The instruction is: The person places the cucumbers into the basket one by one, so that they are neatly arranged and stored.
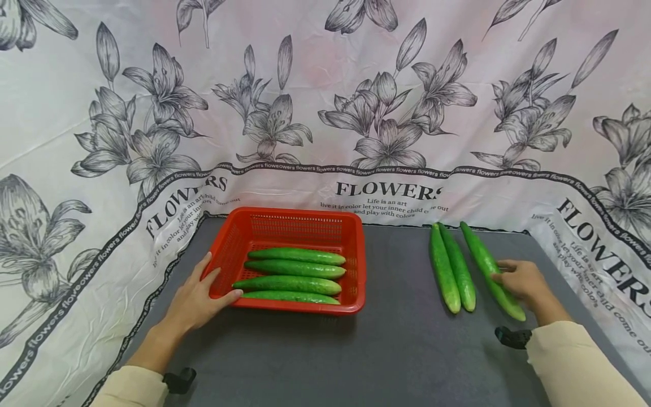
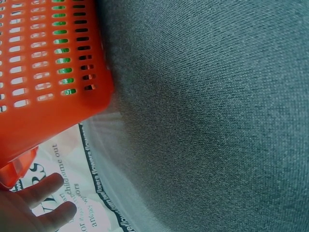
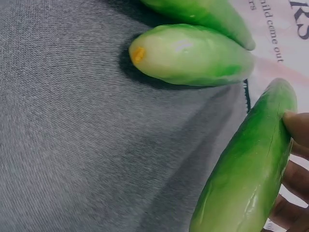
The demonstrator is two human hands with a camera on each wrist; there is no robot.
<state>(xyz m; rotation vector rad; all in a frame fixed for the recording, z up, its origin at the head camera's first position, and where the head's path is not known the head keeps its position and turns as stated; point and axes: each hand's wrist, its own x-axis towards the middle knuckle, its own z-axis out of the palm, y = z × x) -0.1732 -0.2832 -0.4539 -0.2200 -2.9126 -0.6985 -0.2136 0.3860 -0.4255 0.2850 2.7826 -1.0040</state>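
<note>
A red plastic basket (image 1: pixel 360 265) holds several green cucumbers (image 1: pixel 295 269) lying side by side. My left hand (image 1: pixel 195 299) rests at its front left corner, fingers spread along the rim and thumb reaching over the front edge. In the left wrist view, two straight fingers (image 2: pixel 44 189) show below the slotted basket wall. On the right, my right hand (image 1: pixel 521 282) grips a cucumber (image 3: pixel 248 169) from its right side, thumb on top and fingers beneath. Two more cucumbers (image 1: pixel 445 268) lie together just left of it, their pale ends toward me.
Everything stands on a dark grey cloth-covered table (image 1: pixel 396 350). A white curtain (image 1: pixel 285 189) with printed flowers and lettering hangs behind the table and along both sides. Dark wrist straps (image 1: pixel 512 337) sit on both arms.
</note>
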